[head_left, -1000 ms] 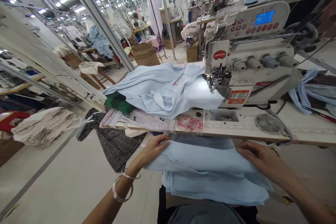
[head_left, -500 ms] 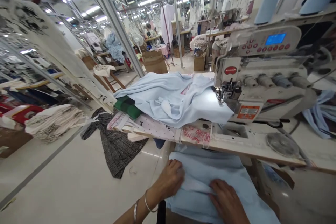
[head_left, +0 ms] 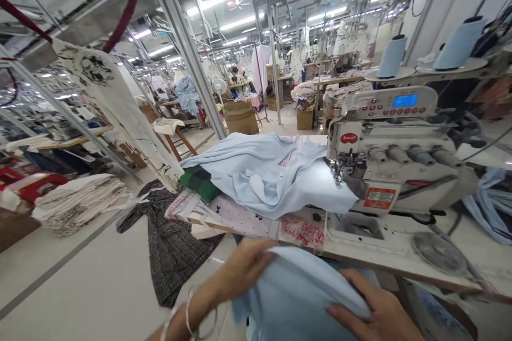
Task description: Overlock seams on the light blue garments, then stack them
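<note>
Cloth (head_left: 300,298) has risen toward the front edge of the table (head_left: 380,260); left hand (head_left: 240,272) clamps it, right hand (head_left: 376,315) lies on it, perhaps pinching, I cannot tell

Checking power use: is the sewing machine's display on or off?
On: the display on the sewing machine glows blue.

I see the sewing machine (head_left: 394,173) on the table (head_left: 380,257), right of centre, a heap of cloth (head_left: 264,170) on the table just left of it, and 2 thread cones (head_left: 392,56) behind it. Before the table's near edge, the left hand (head_left: 245,267) and right hand (head_left: 380,315) flank a cloth piece (head_left: 298,293), both touching it.
</note>
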The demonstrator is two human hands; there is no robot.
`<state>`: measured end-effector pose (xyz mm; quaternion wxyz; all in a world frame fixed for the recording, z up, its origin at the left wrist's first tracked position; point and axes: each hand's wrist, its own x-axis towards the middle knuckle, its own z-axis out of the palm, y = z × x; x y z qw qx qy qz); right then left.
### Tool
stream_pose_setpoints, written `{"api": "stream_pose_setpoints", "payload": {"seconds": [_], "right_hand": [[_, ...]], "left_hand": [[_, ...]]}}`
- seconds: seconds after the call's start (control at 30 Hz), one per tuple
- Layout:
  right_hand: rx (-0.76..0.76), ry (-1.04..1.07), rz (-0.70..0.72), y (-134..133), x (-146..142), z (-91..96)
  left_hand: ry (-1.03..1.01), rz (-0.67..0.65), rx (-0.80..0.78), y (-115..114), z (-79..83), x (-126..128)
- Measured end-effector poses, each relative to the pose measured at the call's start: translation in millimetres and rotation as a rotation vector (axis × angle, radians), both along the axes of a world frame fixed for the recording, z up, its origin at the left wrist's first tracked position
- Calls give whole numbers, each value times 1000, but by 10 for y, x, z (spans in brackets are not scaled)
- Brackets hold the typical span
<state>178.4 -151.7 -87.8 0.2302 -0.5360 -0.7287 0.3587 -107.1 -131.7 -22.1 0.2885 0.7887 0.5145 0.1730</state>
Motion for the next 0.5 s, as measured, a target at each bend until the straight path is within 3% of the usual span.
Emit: {"api": "stream_pose_setpoints", "payload": {"seconds": [0.1,0.2,0.3,0.37,0.43,0.5], "right_hand": [[163,-37,47,137,104,261],[178,34,-63,344,123,372],[151,163,-178,613,-3,472],[177,258,-221,764,-134,570],[231,312,-195,857,-249,673],[297,321,-164,891,-315,736]], "left_hand": [[133,-27,239,489,700,-208],[374,2,497,1050,1023,-289],[546,9,721,1333,968,-48],[504,-151,770,1286,818,247],[399,-385,697,1134,676,539],[261,-474,553,1000,609,741]]}}
